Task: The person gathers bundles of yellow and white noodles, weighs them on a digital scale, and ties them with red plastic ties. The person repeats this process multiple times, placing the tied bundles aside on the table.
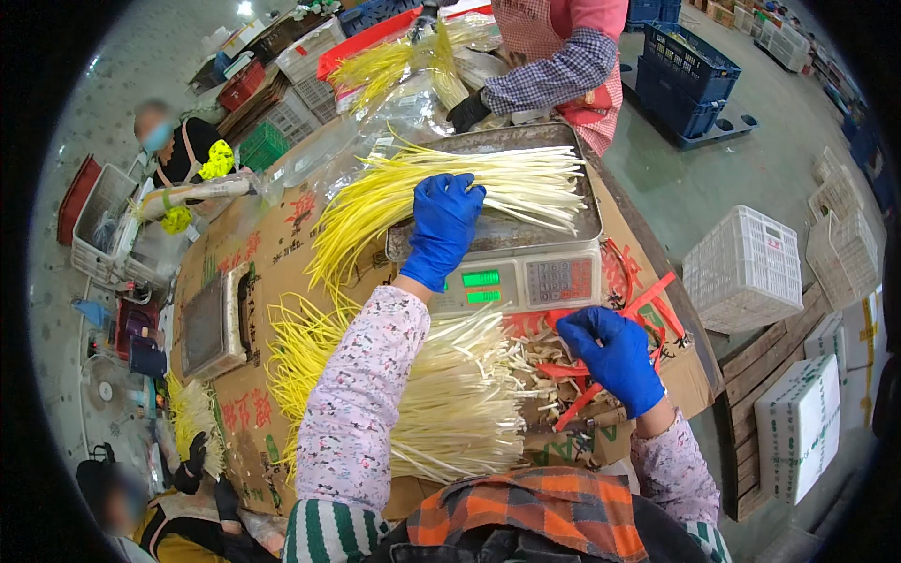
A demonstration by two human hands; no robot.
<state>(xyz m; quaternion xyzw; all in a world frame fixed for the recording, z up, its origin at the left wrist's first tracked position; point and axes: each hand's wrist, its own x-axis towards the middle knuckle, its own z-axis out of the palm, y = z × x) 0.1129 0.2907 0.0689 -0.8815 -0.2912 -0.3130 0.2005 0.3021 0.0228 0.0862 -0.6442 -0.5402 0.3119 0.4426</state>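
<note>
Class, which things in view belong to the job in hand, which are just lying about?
Job in hand:
- yellow-white stalks under the left hand
- digital scale beneath
- nearer stalk pile
- probably red strips by the right hand

Apparently lying about:
- white plastic crate
- blue crates
- green crate

Both hands (443,225) wear blue gloves (615,357) with pale speckled sleeves (352,403).

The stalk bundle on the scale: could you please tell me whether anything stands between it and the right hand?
The keypad panel lies between the right hand and the stalk bundle; nothing visible rises above the panel there to block the way.
</note>
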